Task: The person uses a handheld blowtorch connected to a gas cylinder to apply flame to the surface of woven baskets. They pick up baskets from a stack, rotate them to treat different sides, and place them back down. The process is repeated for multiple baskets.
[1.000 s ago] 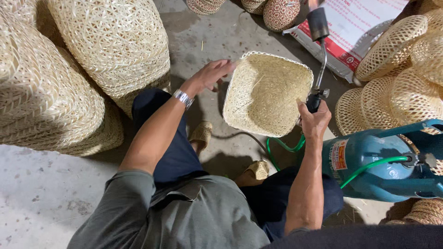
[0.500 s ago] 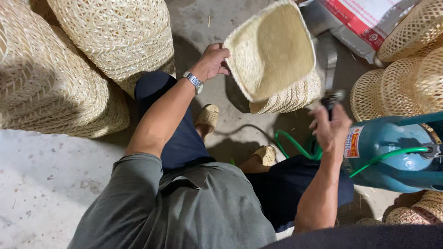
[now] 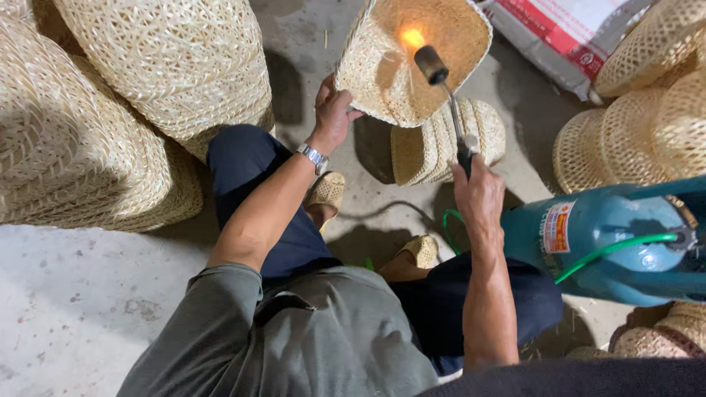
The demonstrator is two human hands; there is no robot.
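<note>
While you sit on the floor (image 3: 81,309), big stacks (image 3: 110,110) of woven baskets stand on your left side, close to your knee. Your left hand (image 3: 332,117) is closed on the rim of one basket (image 3: 412,62). You hold it up off the floor and tip it so its open side faces you. A silver watch (image 3: 315,157) is on that wrist. Inside the basket a small orange flame (image 3: 413,38) glows, and the weave around it looks warm and bright. The flame sits just by the round black tip of a torch (image 3: 445,95). The thin metal rod of the torch runs down to your right hand (image 3: 478,195), which is closed tight around the dark handle. Under the held basket, more baskets (image 3: 448,143) lie nested on their side on the floor. Your feet (image 3: 327,192) in woven slippers rest just below them. A green hose (image 3: 610,250) runs past your right arm and over a blue gas tank (image 3: 610,235) that lies on its side close by your right leg. Behind the tank, a white and red sack (image 3: 559,44) lies on the floor. On the far right more round baskets (image 3: 647,110) are piled up.
</note>
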